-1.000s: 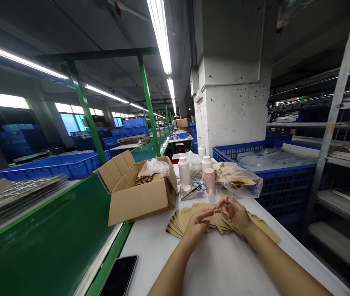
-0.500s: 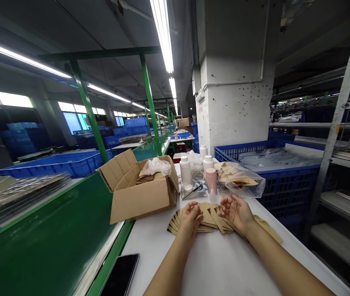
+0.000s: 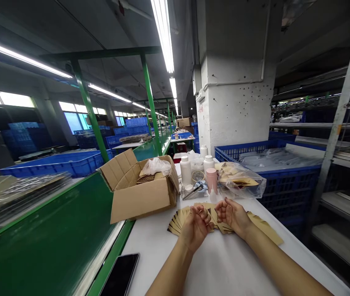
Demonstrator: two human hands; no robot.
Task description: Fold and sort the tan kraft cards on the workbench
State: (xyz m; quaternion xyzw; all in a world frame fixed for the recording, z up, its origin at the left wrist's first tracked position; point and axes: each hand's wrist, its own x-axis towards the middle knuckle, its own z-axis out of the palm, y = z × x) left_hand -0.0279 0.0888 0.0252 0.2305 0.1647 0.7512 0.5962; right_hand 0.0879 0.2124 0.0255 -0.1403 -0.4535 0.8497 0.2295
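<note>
My left hand [image 3: 197,227] hovers over a fan of brown paper pieces [image 3: 176,222], palm turned up and fingers loosely curled and apart. Nothing shows in it. Opposite it, my right hand [image 3: 234,218] is also half curled with its fingers apart, and I see nothing held there. The fanned pieces overlap on the white table [image 3: 221,267], their dark-edged ends toward the left; both hands cover part of them. More brown paper [image 3: 264,229] lies flat beside my right wrist. Whether either hand touches the paper is hard to tell.
An open cardboard box [image 3: 144,201] stands at the left by the green conveyor [image 3: 54,238]. White bottles [image 3: 185,172], a pink bottle [image 3: 211,181] and a plastic bag of brown paper [image 3: 239,179] stand behind the fan. A phone [image 3: 119,274] lies at the front left.
My left hand has shifted right and rolled its palm upward. My right hand has come slightly left and lower, so the hands are closer together. The paper fan looks unmoved.
</note>
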